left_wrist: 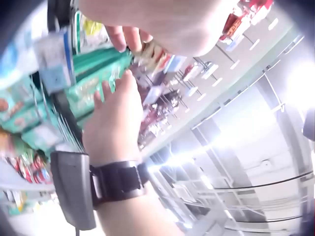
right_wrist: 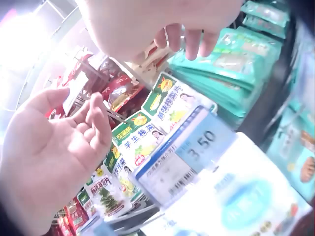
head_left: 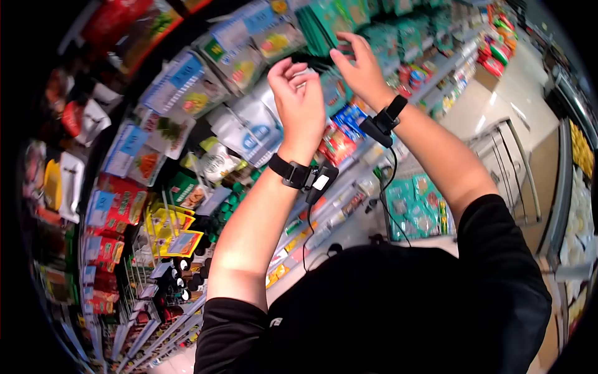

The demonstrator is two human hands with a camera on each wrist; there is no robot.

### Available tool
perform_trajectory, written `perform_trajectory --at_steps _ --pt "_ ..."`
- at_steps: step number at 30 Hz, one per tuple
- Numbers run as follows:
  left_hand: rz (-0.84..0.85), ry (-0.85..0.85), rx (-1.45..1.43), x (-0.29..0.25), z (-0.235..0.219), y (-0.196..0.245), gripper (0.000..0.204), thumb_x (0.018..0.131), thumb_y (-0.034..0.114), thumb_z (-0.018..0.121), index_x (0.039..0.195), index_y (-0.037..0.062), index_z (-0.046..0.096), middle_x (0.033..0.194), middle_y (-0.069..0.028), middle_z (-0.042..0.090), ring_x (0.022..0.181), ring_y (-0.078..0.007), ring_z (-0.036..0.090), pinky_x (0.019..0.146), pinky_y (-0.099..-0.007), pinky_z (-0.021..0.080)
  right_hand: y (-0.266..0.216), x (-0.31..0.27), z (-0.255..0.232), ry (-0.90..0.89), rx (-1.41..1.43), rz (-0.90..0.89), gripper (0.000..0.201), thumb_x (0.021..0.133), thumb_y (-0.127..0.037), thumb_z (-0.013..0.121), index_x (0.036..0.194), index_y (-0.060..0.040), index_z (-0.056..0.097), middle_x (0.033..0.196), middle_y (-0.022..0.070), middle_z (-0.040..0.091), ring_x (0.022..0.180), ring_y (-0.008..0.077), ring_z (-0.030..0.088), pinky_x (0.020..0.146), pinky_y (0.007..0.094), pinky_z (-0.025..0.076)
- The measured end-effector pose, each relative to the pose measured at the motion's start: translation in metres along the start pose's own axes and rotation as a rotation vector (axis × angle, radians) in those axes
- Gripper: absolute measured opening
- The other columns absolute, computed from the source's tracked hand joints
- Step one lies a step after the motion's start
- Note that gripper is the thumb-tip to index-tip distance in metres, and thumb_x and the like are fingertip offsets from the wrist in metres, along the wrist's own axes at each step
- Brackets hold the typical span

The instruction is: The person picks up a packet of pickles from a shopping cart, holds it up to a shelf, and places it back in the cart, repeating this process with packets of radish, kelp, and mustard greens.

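My left hand (head_left: 298, 105) is raised in front of the shelf, its fingers loosely bent and nothing in them. In the right wrist view its palm (right_wrist: 54, 152) faces up beside hanging white-and-green food packets (right_wrist: 140, 142). To its right, my right hand (head_left: 362, 70) is also raised, fingers loosely bent and holding nothing. Close to the right fingertips hang teal packets (head_left: 321, 28), which the fingers overlap in the right wrist view. A price card reading 3.50 (right_wrist: 197, 147) stands in front of the white-and-green packets. Each wrist wears a black strap with a small camera.
White pouches (head_left: 252, 131) and red snack bags (head_left: 339, 140) sit lower on the shelf. A wire shopping cart (head_left: 507, 162) stands at the right, holding teal packets (head_left: 414, 199). Red and yellow packets (head_left: 171, 227) hang at the left on metal hooks. Beyond lies the aisle floor (head_left: 523, 100).
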State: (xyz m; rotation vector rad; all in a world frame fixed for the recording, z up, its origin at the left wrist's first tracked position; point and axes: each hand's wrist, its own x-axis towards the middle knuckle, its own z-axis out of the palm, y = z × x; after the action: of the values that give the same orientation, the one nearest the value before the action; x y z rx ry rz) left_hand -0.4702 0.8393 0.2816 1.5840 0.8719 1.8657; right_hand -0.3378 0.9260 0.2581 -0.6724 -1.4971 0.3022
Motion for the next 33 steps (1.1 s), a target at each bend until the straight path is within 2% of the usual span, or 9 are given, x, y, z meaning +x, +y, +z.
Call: perform_trajectory --at_steps 4,5,6,8,15,17,18,30,33 --pt "-0.171 -0.328 -0.267 -0.073 0.054 -0.013 0.047 0.088 0.005 0.052 0.128 0.0022 0.026 0.114 -0.0149 0.045 0.088 -0.0175 0.057 0.070 -0.0303 0.052 0.021 -0.069 -0.079 0.121 -0.137 0.102 0.037 0.088 -0.027 0.061 0.116 -0.0037 0.054 0.106 0.0096 0.057 0.089 0.0192 0.058 0.077 0.0294 0.048" --pt "-0.218 -0.376 -0.310 -0.086 0.067 -0.024 0.047 0.088 0.005 0.052 0.128 0.0026 0.026 0.113 -0.0145 0.045 0.088 -0.0177 0.057 0.069 -0.0303 0.053 -0.015 -0.087 -0.093 0.161 0.019 0.277 0.028 0.092 -0.032 0.054 0.106 -0.0074 0.057 0.087 0.0024 0.057 0.075 0.0115 0.053 0.067 0.0240 0.047" --pt "-0.307 -0.401 -0.310 -0.099 0.078 -0.037 0.047 0.089 0.008 0.052 0.128 0.0028 0.026 0.112 -0.0141 0.044 0.088 -0.0182 0.056 0.069 -0.0301 0.053 -0.004 -0.104 -0.119 0.132 -0.020 0.378 0.028 0.092 -0.030 0.056 0.110 -0.0088 0.055 0.095 0.0045 0.057 0.078 0.0127 0.054 0.072 0.0249 0.048" --pt "-0.598 -0.374 -0.411 -0.126 0.097 -0.058 0.048 0.090 0.013 0.052 0.129 0.0040 0.026 0.114 -0.0137 0.042 0.095 -0.0216 0.054 0.073 -0.0365 0.053 0.018 -0.129 -0.171 0.137 -0.004 0.563 0.033 0.094 -0.027 0.052 0.119 -0.0057 0.053 0.117 0.0031 0.055 0.104 0.0158 0.054 0.084 0.0287 0.044" --pt "-1.278 -0.298 -0.431 -0.179 0.163 -0.139 0.059 0.090 0.031 0.052 0.136 0.0073 0.024 0.130 -0.0185 0.032 0.113 -0.0325 0.045 0.089 -0.0495 0.046 0.088 -0.202 -0.322 0.265 0.063 1.182 0.047 0.091 -0.048 0.048 0.116 -0.0079 0.052 0.104 0.0012 0.050 0.092 0.0150 0.048 0.083 0.0320 0.041" --pt "-1.297 -0.325 -0.412 -0.195 0.186 -0.175 0.062 0.090 0.036 0.050 0.138 0.0084 0.023 0.136 -0.0191 0.029 0.117 -0.0336 0.043 0.092 -0.0513 0.043 0.118 -0.219 -0.355 0.225 0.042 1.310 0.062 0.089 -0.052 0.045 0.129 -0.0036 0.045 0.125 0.0102 0.047 0.110 0.0232 0.045 0.090 0.0371 0.039" --pt "-1.371 -0.314 -0.383 -0.201 0.200 -0.185 0.063 0.089 0.037 0.050 0.139 0.0088 0.023 0.137 -0.0185 0.028 0.118 -0.0338 0.042 0.093 -0.0517 0.042 0.132 -0.227 -0.368 0.238 0.031 1.344 0.048 0.090 -0.051 0.048 0.113 -0.0089 0.054 0.101 0.0016 0.051 0.091 0.0150 0.047 0.082 0.0324 0.040" --pt "-2.042 -0.063 -0.193 -0.389 0.337 -0.348 0.074 0.084 0.049 0.053 0.142 0.0174 0.018 0.145 -0.0144 0.018 0.129 -0.0382 0.029 0.097 -0.0613 0.031 0.306 -0.395 -0.480 -0.752 -0.226 1.745 0.061 0.083 -0.053 0.054 0.123 -0.0073 0.056 0.114 0.0088 0.058 0.098 0.0225 0.055 0.082 0.0354 0.045" --pt "-2.177 -0.036 -0.162 -0.435 0.341 -0.380 0.077 0.083 0.050 0.053 0.143 0.0187 0.016 0.145 -0.0148 0.017 0.128 -0.0403 0.029 0.096 -0.0642 0.030 0.353 -0.486 -0.499 -1.140 -0.256 1.407 0.050 0.086 -0.044 0.054 0.115 -0.0040 0.059 0.112 0.0148 0.061 0.103 0.0246 0.058 0.086 0.0331 0.046"
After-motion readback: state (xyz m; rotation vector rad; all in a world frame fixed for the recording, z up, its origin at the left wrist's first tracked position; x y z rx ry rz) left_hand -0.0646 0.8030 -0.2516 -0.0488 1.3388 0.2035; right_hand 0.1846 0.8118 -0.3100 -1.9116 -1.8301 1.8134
